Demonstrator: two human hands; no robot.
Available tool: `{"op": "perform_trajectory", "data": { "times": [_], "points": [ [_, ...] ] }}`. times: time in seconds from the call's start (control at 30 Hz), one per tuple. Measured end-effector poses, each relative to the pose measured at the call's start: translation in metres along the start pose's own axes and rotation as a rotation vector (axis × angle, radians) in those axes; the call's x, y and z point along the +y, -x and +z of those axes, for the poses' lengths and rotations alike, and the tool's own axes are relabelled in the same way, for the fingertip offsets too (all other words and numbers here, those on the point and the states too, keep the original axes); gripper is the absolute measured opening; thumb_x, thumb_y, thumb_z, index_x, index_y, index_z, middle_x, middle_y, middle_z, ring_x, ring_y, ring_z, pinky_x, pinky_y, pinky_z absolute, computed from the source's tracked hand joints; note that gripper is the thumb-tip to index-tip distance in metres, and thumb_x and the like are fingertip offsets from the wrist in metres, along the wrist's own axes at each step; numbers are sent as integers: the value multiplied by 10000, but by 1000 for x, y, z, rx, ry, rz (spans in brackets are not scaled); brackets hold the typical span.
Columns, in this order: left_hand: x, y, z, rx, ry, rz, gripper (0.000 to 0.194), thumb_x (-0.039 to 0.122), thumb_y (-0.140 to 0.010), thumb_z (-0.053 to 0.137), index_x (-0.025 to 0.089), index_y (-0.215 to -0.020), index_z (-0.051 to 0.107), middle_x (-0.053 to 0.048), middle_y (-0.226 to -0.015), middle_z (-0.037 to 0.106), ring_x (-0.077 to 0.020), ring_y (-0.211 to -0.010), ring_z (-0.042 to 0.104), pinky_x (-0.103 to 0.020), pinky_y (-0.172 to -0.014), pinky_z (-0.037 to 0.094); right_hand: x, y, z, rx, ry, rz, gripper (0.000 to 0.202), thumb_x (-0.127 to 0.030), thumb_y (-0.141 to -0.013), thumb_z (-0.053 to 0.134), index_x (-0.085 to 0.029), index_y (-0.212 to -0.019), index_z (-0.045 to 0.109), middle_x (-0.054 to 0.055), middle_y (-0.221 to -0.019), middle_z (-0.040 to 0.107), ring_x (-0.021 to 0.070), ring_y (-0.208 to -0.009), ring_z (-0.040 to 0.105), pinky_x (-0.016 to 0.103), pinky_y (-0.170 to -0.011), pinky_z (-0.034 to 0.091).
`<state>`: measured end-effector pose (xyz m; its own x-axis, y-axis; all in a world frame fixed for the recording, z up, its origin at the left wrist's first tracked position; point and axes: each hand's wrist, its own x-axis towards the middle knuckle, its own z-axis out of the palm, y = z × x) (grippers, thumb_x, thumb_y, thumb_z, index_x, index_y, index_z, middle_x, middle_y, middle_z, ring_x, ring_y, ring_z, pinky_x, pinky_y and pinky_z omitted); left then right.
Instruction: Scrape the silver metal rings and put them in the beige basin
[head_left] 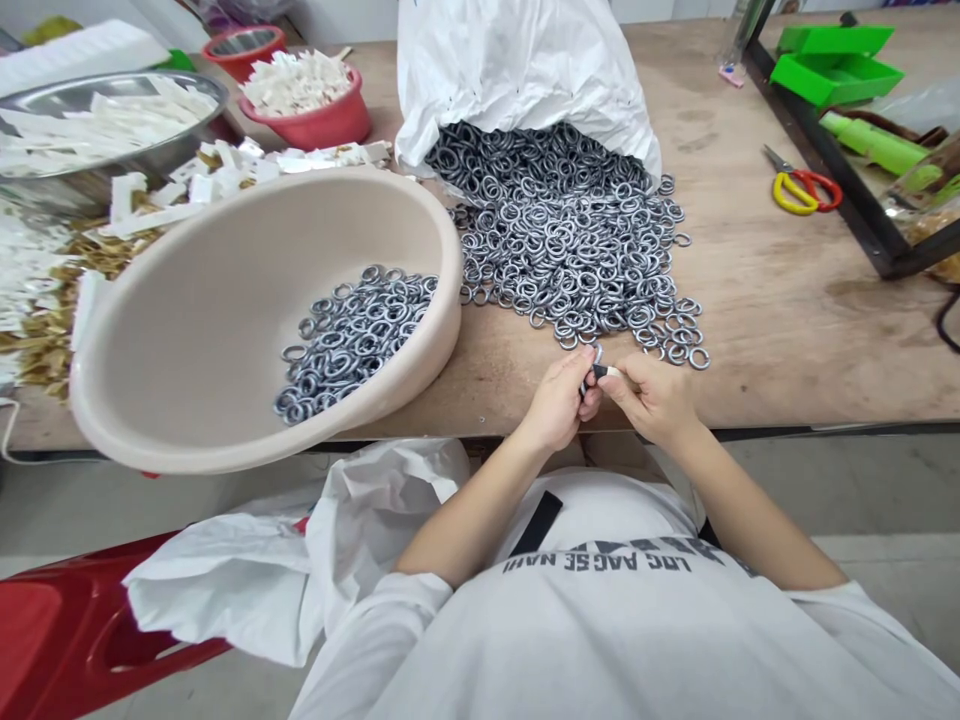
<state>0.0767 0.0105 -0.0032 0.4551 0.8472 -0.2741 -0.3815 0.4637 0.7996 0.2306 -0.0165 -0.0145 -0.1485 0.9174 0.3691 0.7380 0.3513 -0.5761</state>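
Note:
At the table's front edge my left hand [561, 402] is closed on a grey ring [598, 353], part of which shows above the fingers. My right hand [654, 398] pinches a small piece with a dark end and a pale end [602, 371], pressed close to the ring; its kind is too small to make out. Just beyond both hands spreads a heap of loose grey rings [570, 240], spilling from a white sack [517, 70]. To the left, a large beige basin [187, 300] tilts towards me with many more rings [352, 345] gathered at its right side.
Scissors [804, 190] with red and yellow handles lie at the right near a dark metal frame [832, 150] and green trays [832, 75]. White pieces fill a red bowl [322, 118] and a steel bowl [217, 100] at back left. A red chair [67, 620] stands below.

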Motion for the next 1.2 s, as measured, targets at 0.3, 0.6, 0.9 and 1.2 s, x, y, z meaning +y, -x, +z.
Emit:
{"op": "perform_trajectory", "data": {
  "times": [0.3, 0.6, 0.9, 1.2],
  "points": [
    [2, 2, -8, -77, 30, 33, 322, 459, -887, 597, 155, -789, 555, 42, -553, 484, -47, -402, 376, -188, -403, 245, 32, -21, -18, 134, 233, 348, 349, -529, -914, 573, -214, -1050, 633, 90, -927, 675, 248, -782, 575, 324, -652, 352],
    [5, -1, -10, -18, 87, 68, 261, 414, -855, 619, 166, -929, 586, -4, -760, 628, -59, -469, 485, -189, -410, 297, 28, -30, -18, 146, 103, 348, 229, -387, -938, 552, -197, -874, 662, 92, -906, 649, 232, -802, 554, 336, -683, 375],
    [-9, 0, 2, 20, -91, 215, 411, 510, -776, 746, 209, -1016, 602, 58, -661, 521, -38, -470, 365, -182, -437, 262, -15, -19, 0, -100, -957, 483, 440, -649, -842, 618, -220, -757, 572, -52, -589, 417, 90, -466, 300, 256, -426, 223],
    [-10, 0, -3, 38, -16, 238, 379, 506, -813, 714, 172, -758, 543, 52, -602, 472, -37, -466, 368, -178, -439, 262, -20, -10, 12, 237, -698, 327, 280, -511, -869, 659, -247, -941, 596, -1, -812, 586, 161, -726, 540, 304, -700, 460]
  ]
}}
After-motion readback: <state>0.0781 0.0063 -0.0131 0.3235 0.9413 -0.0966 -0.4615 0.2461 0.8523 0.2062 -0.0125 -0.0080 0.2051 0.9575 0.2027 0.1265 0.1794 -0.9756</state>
